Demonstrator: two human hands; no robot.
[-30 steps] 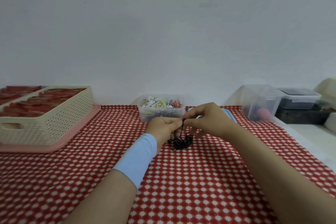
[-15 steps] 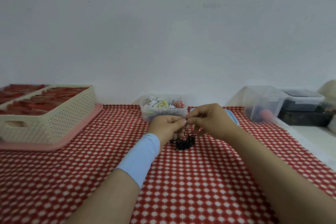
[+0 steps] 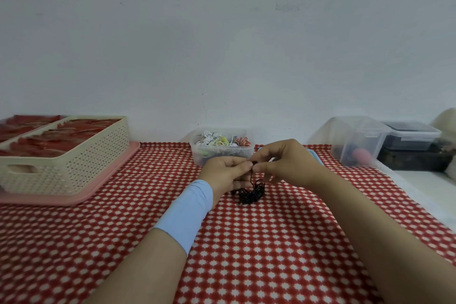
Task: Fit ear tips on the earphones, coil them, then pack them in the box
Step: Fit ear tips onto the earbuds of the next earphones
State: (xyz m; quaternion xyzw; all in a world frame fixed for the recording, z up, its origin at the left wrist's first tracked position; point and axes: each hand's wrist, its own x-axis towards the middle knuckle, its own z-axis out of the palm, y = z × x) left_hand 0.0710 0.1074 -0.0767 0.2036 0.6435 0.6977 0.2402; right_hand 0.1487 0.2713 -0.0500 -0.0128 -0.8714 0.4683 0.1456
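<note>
Little has changed in half a second: my left hand [image 3: 225,173] and right hand [image 3: 288,163] still pinch the end of the one black cord [image 3: 251,192]. I count three tubs [image 3: 222,154] behind.

left hand [image 3: 225,175]: bare.
left cuff [image 3: 186,212]: pale blue stretch fabric, plain and unmarked, fitting snugly; covers the wrist from the base of the hand partway up the forearm; both edges straight, no visible seam.
left forearm [image 3: 138,266]: bare from the cuff's near edge to the bottom of the frame.
right hand [image 3: 288,165]: bare.
right forearm [image 3: 370,229]: bare along its whole visible length.
</note>
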